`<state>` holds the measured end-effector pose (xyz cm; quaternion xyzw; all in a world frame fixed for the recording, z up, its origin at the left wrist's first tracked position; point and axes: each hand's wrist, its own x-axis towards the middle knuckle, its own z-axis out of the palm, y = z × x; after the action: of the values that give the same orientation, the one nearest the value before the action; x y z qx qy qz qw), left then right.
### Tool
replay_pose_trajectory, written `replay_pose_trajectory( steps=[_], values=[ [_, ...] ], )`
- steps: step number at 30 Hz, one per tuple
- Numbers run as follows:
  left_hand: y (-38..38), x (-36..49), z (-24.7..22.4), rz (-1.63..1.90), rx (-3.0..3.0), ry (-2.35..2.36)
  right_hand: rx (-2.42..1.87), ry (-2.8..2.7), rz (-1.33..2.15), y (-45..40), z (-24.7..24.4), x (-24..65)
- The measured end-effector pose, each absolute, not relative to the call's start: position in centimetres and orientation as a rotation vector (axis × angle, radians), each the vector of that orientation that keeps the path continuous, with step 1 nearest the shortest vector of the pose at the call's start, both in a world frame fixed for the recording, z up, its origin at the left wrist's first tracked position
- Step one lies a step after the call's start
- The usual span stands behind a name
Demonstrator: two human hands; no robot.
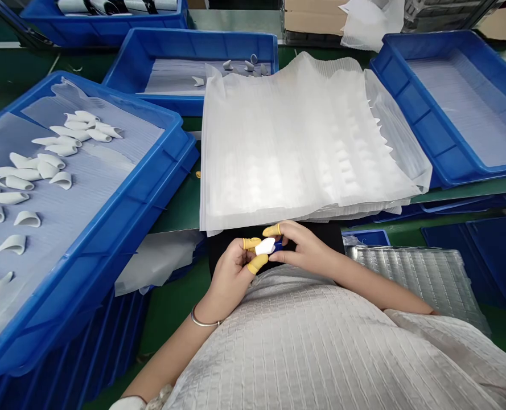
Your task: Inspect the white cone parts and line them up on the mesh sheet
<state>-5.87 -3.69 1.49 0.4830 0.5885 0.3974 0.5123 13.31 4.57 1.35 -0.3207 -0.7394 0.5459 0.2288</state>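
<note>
In front of my body, my left hand (232,266) pinches a small white curved plastic piece (264,246) between yellow finger cots on its thumb and index finger. My right hand (304,246) meets it from the other side, fingers curled round a small dark-blue object (278,246) whose kind is mostly hidden. One yellow cot covers a fingertip of that hand, just above the white piece. The blue object sits right beside the white piece; whether they touch cannot be made out. Just beyond my hands lies a stack of translucent white foam sheets (278,148), with piece shapes showing through.
At left, a blue tray (150,171) carries several white curved pieces (65,136) on a sheet. Another blue tray (201,37) behind holds a few more pieces. A sheet-lined blue tray (410,108) stands at right. Clear plastic trays (419,279) lie low beside my right forearm.
</note>
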Motion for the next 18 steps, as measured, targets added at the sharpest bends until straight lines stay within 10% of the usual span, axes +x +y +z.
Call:
replay_pose_trajectory(
  steps=[7,18],
  values=[
    [-3.59,-5.93,1.22,0.972,1.364,1.468,-0.951,-1.562,2.113,4.7,1.26,12.87],
    [-3.57,-6.06,1.14,1.011,1.316,1.402,-0.892,-1.94,1.663,4.62,1.81,13.27]
  ],
)
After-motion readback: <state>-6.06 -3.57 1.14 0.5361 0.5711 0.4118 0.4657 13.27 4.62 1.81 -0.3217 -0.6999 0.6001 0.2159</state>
